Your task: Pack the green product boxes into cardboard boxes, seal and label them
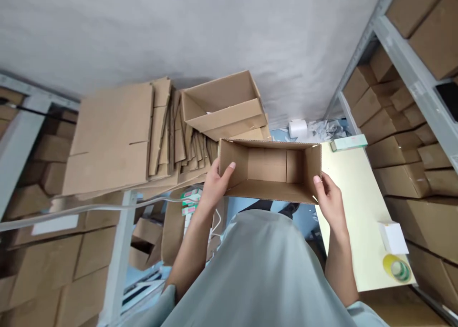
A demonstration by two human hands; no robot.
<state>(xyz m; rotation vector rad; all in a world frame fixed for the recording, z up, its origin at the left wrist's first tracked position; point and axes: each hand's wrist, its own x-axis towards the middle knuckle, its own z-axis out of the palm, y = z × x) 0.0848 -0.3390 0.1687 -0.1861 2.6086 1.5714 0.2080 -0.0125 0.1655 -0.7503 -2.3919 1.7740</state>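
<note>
An open cardboard box (266, 165) is held out in front of my body, its inside facing me and nothing visible in it. My left hand (217, 181) grips the box's left wall, with the thumb over the edge on the inner side. On the opposite end my right hand (328, 193) is closed on the right wall near its lower corner, thumb at the rim. The fingers behind both walls are largely hidden. Just beyond the held box, a second open carton (225, 103) rests tilted on the flattened cardboard.
Flattened cardboard sheets (110, 136) are stacked at left. On the pale table (352, 189) at right are a long small box (348, 142), a white box (393, 237) and a yellow tape roll (397, 268). Shelves of cartons (404, 174) flank both sides. A pale cable (89, 208) crosses at left.
</note>
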